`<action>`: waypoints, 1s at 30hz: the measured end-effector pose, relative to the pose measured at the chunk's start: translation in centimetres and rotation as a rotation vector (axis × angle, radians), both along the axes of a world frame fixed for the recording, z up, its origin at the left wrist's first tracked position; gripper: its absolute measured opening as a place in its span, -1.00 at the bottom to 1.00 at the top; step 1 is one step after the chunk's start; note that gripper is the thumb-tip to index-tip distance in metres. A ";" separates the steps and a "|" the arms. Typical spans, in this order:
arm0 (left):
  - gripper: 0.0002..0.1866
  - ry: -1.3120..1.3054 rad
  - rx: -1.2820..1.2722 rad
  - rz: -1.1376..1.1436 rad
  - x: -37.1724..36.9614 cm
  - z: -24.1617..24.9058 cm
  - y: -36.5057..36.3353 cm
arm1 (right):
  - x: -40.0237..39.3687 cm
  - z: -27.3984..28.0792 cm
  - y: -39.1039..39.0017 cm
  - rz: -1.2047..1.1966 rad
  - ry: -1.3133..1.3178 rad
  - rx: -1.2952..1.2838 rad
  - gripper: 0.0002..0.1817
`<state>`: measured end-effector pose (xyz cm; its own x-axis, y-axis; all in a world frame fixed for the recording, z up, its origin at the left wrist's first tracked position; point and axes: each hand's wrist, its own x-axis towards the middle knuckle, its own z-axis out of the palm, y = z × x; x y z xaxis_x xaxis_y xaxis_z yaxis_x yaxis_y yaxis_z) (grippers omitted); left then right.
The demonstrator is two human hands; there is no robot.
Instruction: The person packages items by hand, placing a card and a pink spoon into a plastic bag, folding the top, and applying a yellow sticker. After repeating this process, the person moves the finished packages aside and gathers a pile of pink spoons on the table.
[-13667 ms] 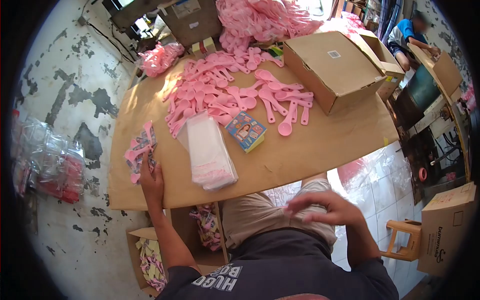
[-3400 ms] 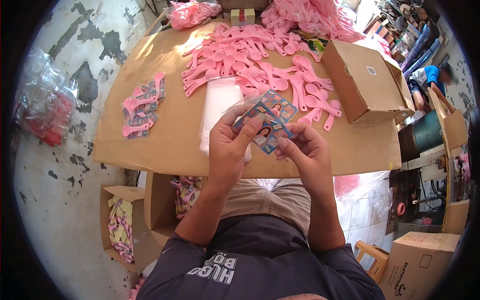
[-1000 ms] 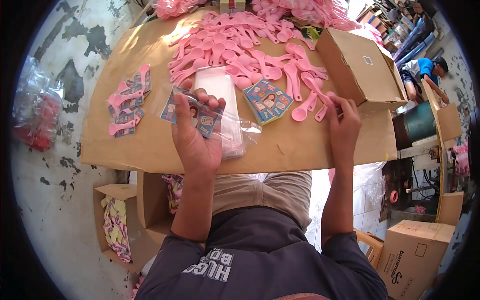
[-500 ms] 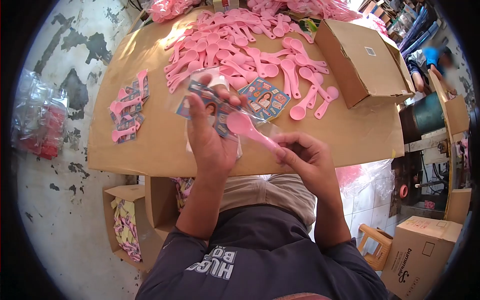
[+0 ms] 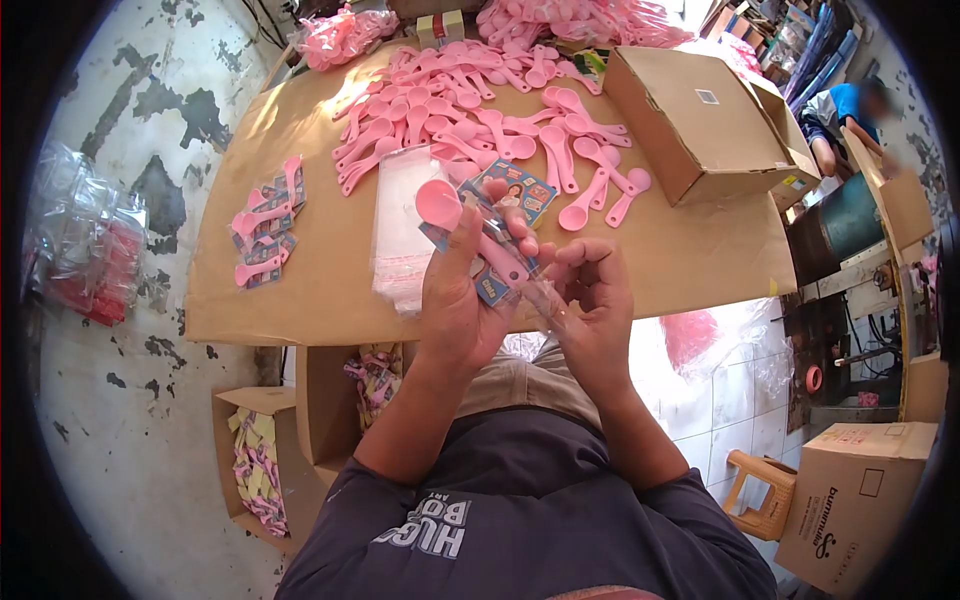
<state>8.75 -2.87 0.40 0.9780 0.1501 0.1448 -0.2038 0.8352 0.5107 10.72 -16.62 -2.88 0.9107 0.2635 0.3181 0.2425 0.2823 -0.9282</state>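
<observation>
Spoon point(image 5: 437, 205), pink, lies in the left hand point(image 5: 462, 310) above the near edge of the tabletop point(image 5: 660, 270), bowl pointing up and to the left, handle slanting down to the right. Left thumb and fingers are closed around it, together with a blue card point(image 5: 491, 287) that shows beneath the handle. Right hand point(image 5: 597, 320) pinches the end of a clear bag point(image 5: 543, 300) close to the handle's tip; whether the spoon is inside the bag, I cannot tell. The 2 hands are near each other, linked by the bag.

Just beyond the hands, a card stack point(image 5: 530, 190) sits next to a bag stack point(image 5: 400, 235), partly behind the fingers. Past these spreads a pink spoon pile point(image 5: 430, 105), with a few loose spoons at its right, near a carton point(image 5: 690, 130). On the left side of the tabletop, 3 spoons point(image 5: 262, 217) rest on blue cards, well apart from the pile. Below the left edge, an open box point(image 5: 290, 480) holds pink and yellow pieces. At far right, another person point(image 5: 845, 110) bends over a board.
</observation>
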 end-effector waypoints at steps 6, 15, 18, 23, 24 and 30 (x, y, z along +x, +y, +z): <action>-0.58 0.005 -0.057 -0.030 -1.2 0.0 0.8 | -1.6 0.7 -0.4 -0.117 -0.201 -0.126 -0.52; -0.52 0.004 -0.023 0.169 -4.3 -1.4 5.2 | -5.2 0.6 -3.4 0.186 -0.123 -0.259 -0.84; -0.53 -0.006 -0.052 0.185 -4.8 -1.5 6.3 | -5.6 -0.4 -5.1 0.367 -0.160 -0.314 -0.84; -0.55 -0.088 -0.115 0.128 -5.6 -1.3 6.9 | -6.0 -4.1 -7.5 0.712 -0.092 -0.435 -0.74; -0.55 -0.056 -0.098 0.165 -5.8 -1.2 6.8 | -5.9 -6.5 -7.5 0.704 -0.028 -0.411 -0.72; -0.55 0.004 -0.043 0.255 -7.2 -0.6 7.2 | 0.1 -19.1 -7.4 0.271 0.396 -0.586 -0.73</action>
